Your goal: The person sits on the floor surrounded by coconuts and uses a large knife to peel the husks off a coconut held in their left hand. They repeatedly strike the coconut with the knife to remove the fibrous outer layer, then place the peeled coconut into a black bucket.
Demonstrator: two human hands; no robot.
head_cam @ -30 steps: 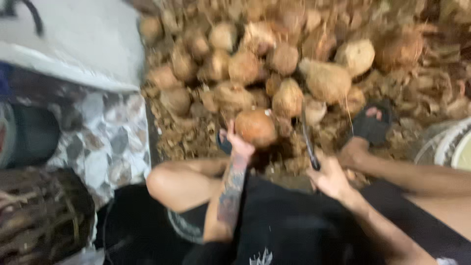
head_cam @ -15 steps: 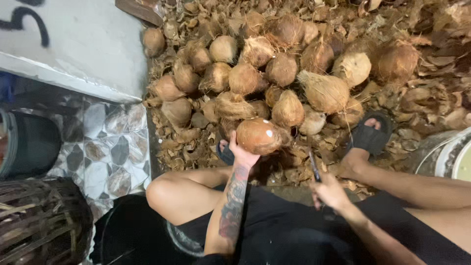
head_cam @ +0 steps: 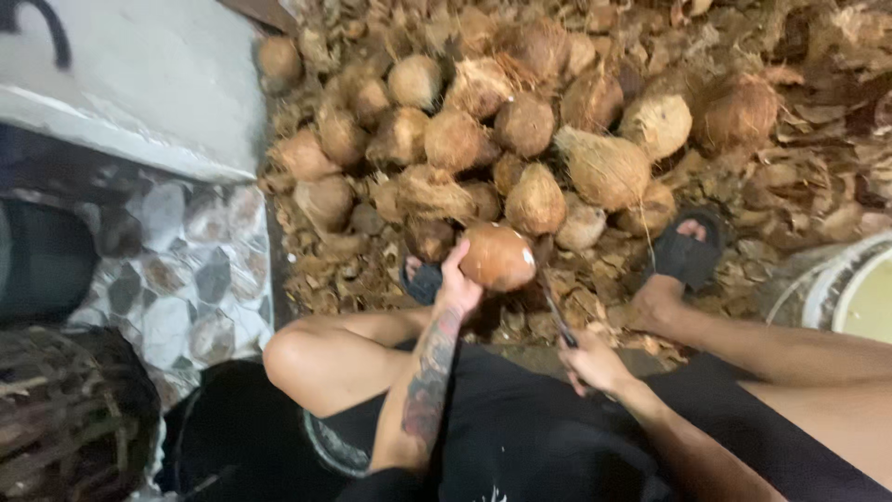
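My left hand point(head_cam: 457, 286) holds a round brown husked coconut point(head_cam: 497, 257) up in front of me, fingers cupped under its left side. My right hand point(head_cam: 592, 362) grips the handle of a dark knife point(head_cam: 555, 311), whose blade points up toward the coconut's lower right side. A large heap of fibrous coconuts point(head_cam: 520, 130) lies on the ground just beyond the held one. My feet in dark sandals rest at the edge of the heap, one point(head_cam: 686, 249) to the right and one point(head_cam: 423, 276) behind my left hand.
Loose husk scraps point(head_cam: 818, 177) cover the ground to the right. A white basin point(head_cam: 841, 288) sits at the right edge. A pale wall point(head_cam: 139, 84) and patterned tile floor point(head_cam: 177, 270) lie left, with a woven basket point(head_cam: 65, 418) at lower left.
The view has steadied and drawn closer. My left hand keeps the coconut raised; my right hand with the knife has shifted slightly, the blade now near the coconut's lower right.
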